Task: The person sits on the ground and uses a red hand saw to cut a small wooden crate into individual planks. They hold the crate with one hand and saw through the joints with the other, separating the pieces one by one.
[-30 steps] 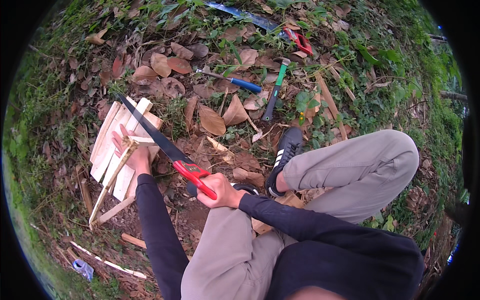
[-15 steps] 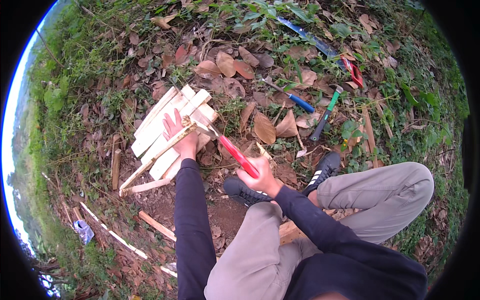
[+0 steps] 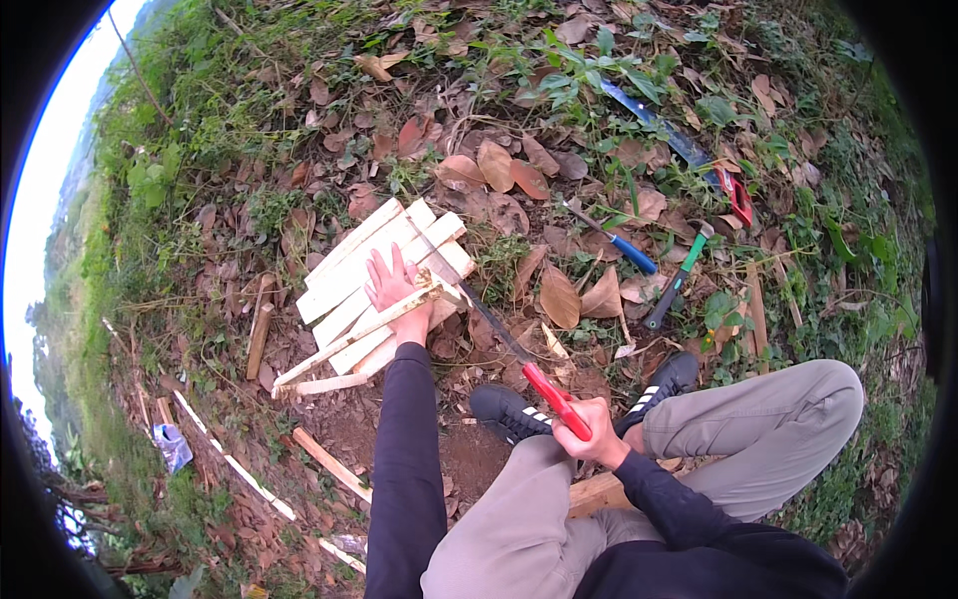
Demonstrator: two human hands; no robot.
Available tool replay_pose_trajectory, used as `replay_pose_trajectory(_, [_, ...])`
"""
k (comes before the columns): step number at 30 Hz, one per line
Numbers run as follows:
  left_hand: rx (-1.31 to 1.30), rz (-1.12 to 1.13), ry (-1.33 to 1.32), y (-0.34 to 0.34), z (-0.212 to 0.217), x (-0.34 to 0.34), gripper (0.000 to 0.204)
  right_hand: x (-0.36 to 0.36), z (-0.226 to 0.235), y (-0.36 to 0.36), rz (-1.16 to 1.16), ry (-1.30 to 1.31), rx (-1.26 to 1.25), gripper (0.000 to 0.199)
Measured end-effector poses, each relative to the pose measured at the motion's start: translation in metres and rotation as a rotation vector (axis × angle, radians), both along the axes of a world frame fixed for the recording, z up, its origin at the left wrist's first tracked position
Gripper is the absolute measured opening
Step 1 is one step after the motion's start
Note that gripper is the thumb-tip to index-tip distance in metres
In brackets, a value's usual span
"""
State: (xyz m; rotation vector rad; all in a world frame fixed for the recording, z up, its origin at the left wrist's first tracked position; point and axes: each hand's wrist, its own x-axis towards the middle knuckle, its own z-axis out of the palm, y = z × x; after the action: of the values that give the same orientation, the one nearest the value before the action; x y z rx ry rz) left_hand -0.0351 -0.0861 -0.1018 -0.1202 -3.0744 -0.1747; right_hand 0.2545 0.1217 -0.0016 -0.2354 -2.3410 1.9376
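Note:
A panel of pale wooden slats (image 3: 344,262) lies on the ground left of centre, with a thin stick (image 3: 344,339) running above it. My left hand (image 3: 401,296) presses on the slats with its fingers stretched and spread; the stick crosses over part of it. My right hand (image 3: 596,435) grips the red handle of a handsaw (image 3: 544,387) above my left knee. The narrow dark blade slopes up and left from the handle, its far part lying across the slats. Whether its teeth are in the wood, I cannot tell.
Right of the panel lie a blue-handled screwdriver-like tool (image 3: 611,237), a green and black hammer (image 3: 681,278) and a larger blue-bladed saw (image 3: 671,140) with a red handle. Wood strips (image 3: 332,464) are scattered over leaves and weeds. My shoes (image 3: 509,412) are close to the panel.
My right hand has drawn the saw back toward me, so more of its blade shows past the slats' edge. My left hand stays on the slats. The whole view has shifted slightly.

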Motion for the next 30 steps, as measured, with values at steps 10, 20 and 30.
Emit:
replay_pose_trajectory(10, [0.011, 0.006, -0.02, -0.002, 0.0, 0.002, 0.051, -0.014, 0.006, -0.002, -0.014, -0.088, -0.073, 0.015])
replay_pose_trajectory(20, [0.028, -0.016, 0.057, 0.006, 0.005, -0.004, 0.051, -0.092, 0.017, -0.022, -0.086, -0.084, -0.07, 0.02])
replay_pose_trajectory(30, [0.064, 0.086, 0.029, 0.009, 0.004, -0.018, 0.052, -0.062, 0.013, -0.023, -0.093, -0.085, -0.006, 0.023])
